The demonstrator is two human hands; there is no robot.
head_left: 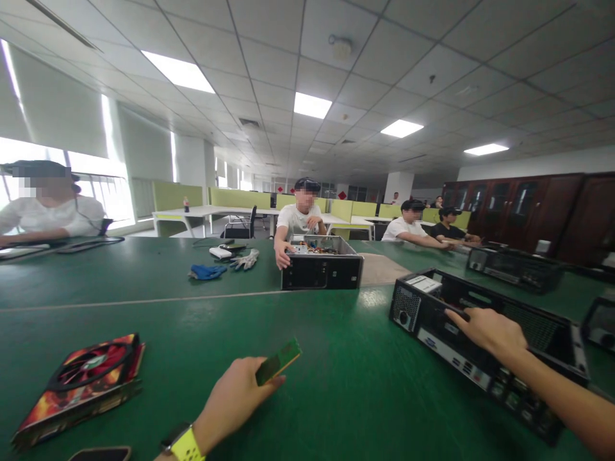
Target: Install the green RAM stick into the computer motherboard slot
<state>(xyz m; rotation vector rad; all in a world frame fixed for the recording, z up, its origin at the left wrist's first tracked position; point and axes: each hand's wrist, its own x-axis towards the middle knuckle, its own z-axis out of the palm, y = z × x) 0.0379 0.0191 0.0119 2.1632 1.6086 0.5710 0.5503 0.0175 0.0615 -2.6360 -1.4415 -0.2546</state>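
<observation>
My left hand [235, 400] is closed on a small green memory module [279, 360], held a little above the green table [336, 371]. There is a yellow-green watch band on that wrist. My right hand [485, 330] reaches to the right and rests on the edge of an open black computer case [432, 320], fingers curled over its rim. A red graphics card with a fan [81, 387] lies flat on the table left of my left hand.
Across the table a person in white holds another open computer case [321, 269]. Blue and grey gloves [223, 266] lie beside it. More people sit at the left and far right with further cases [514, 266]. A dark phone [100, 453] lies at the near edge.
</observation>
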